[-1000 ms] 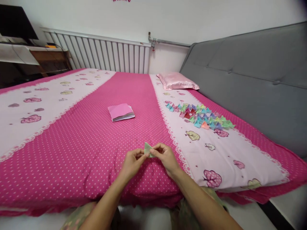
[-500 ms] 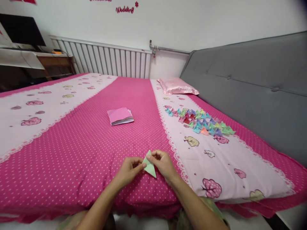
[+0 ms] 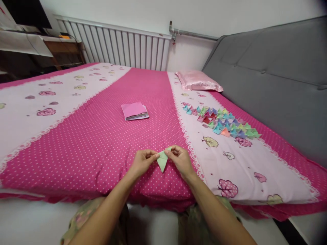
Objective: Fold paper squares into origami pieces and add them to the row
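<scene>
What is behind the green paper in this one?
Around its edges, the pink dotted bedspread shows. The left hand and right hand pinch the green paper; any fingertips behind it, and the bedspread it covers, are hidden.

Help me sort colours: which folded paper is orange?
The orange piece at the near edge of the cluster, just right of a light-blue one; no other looks orange.

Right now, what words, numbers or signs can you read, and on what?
None that I can read. The green paper and pink-topped paper stack show no writing. The bedspread has just dots, lacy edging and drawings. Any mark on the monitor is too small.
</scene>
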Motion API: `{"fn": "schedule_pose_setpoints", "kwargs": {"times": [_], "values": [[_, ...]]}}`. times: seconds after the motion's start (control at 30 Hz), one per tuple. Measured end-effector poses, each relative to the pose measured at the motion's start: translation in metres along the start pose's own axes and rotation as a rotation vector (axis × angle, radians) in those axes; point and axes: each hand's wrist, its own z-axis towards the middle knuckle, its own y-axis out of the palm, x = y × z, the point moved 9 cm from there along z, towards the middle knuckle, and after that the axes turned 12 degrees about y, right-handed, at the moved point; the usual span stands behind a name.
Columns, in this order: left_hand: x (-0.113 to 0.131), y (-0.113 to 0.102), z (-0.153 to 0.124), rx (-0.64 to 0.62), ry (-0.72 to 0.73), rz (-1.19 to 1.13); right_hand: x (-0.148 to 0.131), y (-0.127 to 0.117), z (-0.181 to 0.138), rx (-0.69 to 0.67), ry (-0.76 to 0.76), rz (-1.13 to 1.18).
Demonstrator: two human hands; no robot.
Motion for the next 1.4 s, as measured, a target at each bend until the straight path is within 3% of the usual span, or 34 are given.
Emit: {"fn": "schedule_pose_setpoints", "kwargs": {"times": [0.23, 0.7, 1.03, 1.4], "values": [[-0.001, 0.002, 0.0, -0.028, 0.017, 0.006, -0.002, -0.01, 0.001, 0.081, 0.02, -0.103], [0.005, 0.006, 0.002, -0.071, 0.082, 0.081, -0.001, -0.013, -0.001, 0.133, 0.02, -0.079], [-0.007, -0.003, -0.003, 0.072, -0.053, -0.15, -0.001, 0.006, -0.003, -0.06, 0.059, 0.028], [-0.005, 0.003, -0.005, 0.042, -0.04, -0.165, -0.008, 0.009, -0.006, -0.049, 0.016, 0.013]]}}
